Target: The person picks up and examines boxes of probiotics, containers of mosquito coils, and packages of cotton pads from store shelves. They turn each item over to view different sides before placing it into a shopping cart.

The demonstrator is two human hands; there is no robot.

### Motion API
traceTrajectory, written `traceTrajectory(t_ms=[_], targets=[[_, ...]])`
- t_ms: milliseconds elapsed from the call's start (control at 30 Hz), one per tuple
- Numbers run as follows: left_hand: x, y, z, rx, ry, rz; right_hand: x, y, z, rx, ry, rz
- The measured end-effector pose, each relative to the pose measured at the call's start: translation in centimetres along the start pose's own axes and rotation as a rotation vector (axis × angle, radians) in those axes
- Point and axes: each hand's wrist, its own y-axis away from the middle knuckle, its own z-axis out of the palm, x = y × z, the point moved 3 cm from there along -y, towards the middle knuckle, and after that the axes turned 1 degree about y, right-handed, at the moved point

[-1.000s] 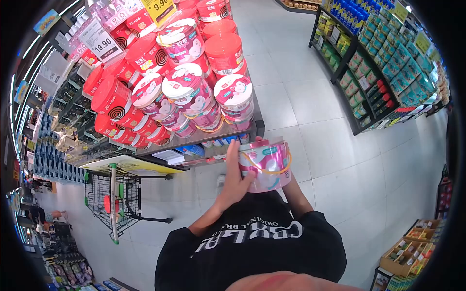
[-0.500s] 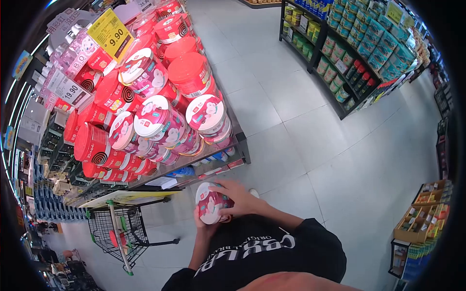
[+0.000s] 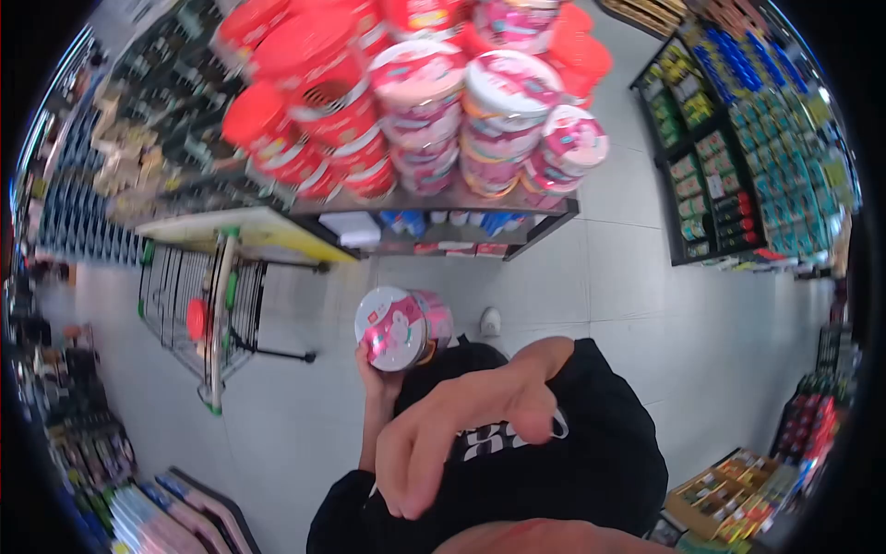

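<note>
My left hand is closed around the lower side of a round pink tub with a white-rimmed lid and a pale cartoon figure. The tub is tilted, its lid facing up toward the head camera. Raised close to the camera, in front of my black T-shirt, my right hand is off the tub. Its thumb and fingers are apart, with nothing between them. Similar pink tubs and red tubs with black spiral pictures are stacked on the display shelf ahead.
A shopping cart stands at the left, with a red item at it. At the right, a black rack holds cans and bottles. Cardboard trays lie lower right. Grey tiled floor runs between them.
My right hand has let go of the pink tub and risen toward the camera. The left hand still holds the tub. The view has turned, so the display and cart appear shifted.
</note>
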Motion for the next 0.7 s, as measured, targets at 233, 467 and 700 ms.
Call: traceTrajectory(t_ms=[233, 467, 700], targets=[[10.0, 5.3, -9.5, 0.256, 0.177, 0.34, 12.6, -12.7, -0.2, -0.272, -0.529, 0.12], [16.9, 9.8, -15.4, 0.435, 0.352, 0.689, 20.6, -19.5, -1.7, -0.366, -0.839, 0.402], [27.7, 11.0, -17.8, 0.449, 0.359, 0.916, 24.8, -25.8, -8.0, -0.399, -0.887, 0.347]])
